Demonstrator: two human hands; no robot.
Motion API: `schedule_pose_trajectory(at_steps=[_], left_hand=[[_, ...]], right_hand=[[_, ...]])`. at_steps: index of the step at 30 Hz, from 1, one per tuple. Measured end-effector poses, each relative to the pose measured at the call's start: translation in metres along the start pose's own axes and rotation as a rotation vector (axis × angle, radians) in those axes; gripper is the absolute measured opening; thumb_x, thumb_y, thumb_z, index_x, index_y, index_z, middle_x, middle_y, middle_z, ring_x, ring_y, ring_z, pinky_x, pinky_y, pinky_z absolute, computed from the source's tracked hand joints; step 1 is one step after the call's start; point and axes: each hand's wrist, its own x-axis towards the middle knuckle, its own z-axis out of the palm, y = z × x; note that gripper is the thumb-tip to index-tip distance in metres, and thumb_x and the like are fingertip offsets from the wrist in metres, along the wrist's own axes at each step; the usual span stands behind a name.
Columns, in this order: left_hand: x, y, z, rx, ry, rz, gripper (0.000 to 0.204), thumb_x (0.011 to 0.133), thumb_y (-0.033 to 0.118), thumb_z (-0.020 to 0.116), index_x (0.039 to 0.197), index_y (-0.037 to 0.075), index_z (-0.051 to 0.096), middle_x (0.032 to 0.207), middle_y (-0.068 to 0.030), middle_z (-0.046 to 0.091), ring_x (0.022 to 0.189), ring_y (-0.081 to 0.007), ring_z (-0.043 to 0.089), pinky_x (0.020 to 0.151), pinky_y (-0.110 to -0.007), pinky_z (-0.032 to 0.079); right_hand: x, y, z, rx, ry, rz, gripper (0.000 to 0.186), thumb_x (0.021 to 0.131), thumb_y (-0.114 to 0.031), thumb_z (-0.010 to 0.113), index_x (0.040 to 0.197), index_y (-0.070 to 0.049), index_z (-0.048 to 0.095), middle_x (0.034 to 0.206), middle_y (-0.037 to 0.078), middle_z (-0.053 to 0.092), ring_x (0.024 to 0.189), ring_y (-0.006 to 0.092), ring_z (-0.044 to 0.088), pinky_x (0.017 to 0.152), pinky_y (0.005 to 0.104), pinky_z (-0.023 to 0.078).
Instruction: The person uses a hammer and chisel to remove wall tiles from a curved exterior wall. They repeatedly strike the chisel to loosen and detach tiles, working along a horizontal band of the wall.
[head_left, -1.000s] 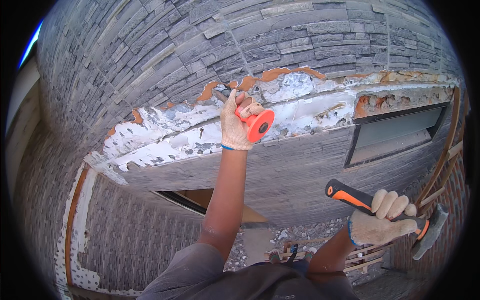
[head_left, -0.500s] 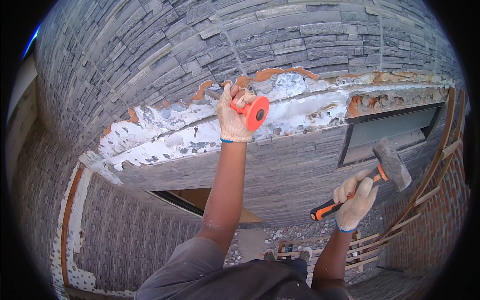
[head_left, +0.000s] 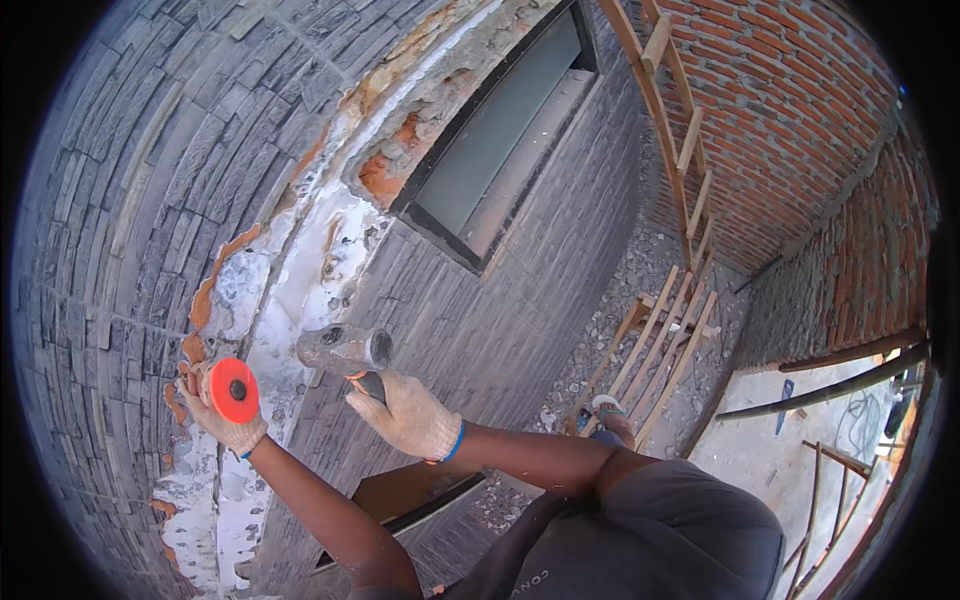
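Head view caught us mid-chiselling: our left hand (head_left: pixel 222 415), gloved, clenched round the chisel (head_left: pixel 232 390) behind its orange guard, tip against the stripped band of wall (head_left: pixel 300 290). Our right hand (head_left: pixel 410 415) gripped the hammer (head_left: pixel 345 350) just under its steel head, which hung close beside the guard, not touching. Next, we judged, came a square blow onto the chisel's end.

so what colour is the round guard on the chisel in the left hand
Bright orange-red guard with a dark centre, clearest in the head view.
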Motion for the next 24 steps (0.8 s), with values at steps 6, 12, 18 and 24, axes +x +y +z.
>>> schedule_pose_trajectory(at_steps=[6,12,18,24], left_hand=[[-0.009,0.017,-0.013,-0.171,-0.170,-0.031,0.024,0.105,0.016,0.054,0.083,0.011,0.046,0.067,0.0031,0.039,0.062,-0.0082,0.043,0.064,-0.025,0.041],[-0.012,0.018,-0.020,-0.273,0.002,-0.063,0.030,0.103,0.023,0.060,0.081,0.009,0.045,0.065,0.0019,0.038,0.060,-0.0120,0.042,0.064,-0.029,0.043],[-0.012,0.020,-0.024,-0.018,0.248,0.089,0.030,0.103,0.020,0.059,0.080,0.008,0.044,0.065,0.0016,0.037,0.060,-0.0122,0.042,0.059,-0.028,0.043],[-0.025,0.032,-0.028,-0.236,-0.041,-0.066,0.031,0.103,0.020,0.056,0.078,0.009,0.041,0.064,0.0030,0.035,0.056,-0.0093,0.040,0.057,-0.025,0.041]], right_hand=[[0.033,-0.038,-0.075,0.551,-0.021,0.281,0.019,0.102,-0.023,0.051,0.097,-0.005,0.046,0.063,0.001,0.048,0.046,0.0104,0.046,0.044,0.0321,0.041],[0.094,-0.115,-0.088,1.058,0.464,-0.524,0.034,0.110,-0.042,0.045,0.101,-0.010,0.049,0.067,-0.004,0.032,0.050,0.0083,0.028,0.045,0.0265,0.031],[0.004,-0.062,0.042,0.826,-0.261,-0.064,0.040,0.102,-0.038,0.057,0.121,-0.003,0.058,0.092,0.017,0.064,0.079,0.0343,0.058,0.074,0.0438,0.054],[0.009,-0.025,-0.003,0.355,-0.011,0.114,0.034,0.102,-0.028,0.054,0.119,0.001,0.055,0.082,0.018,0.061,0.073,0.0319,0.058,0.062,0.0420,0.049]])
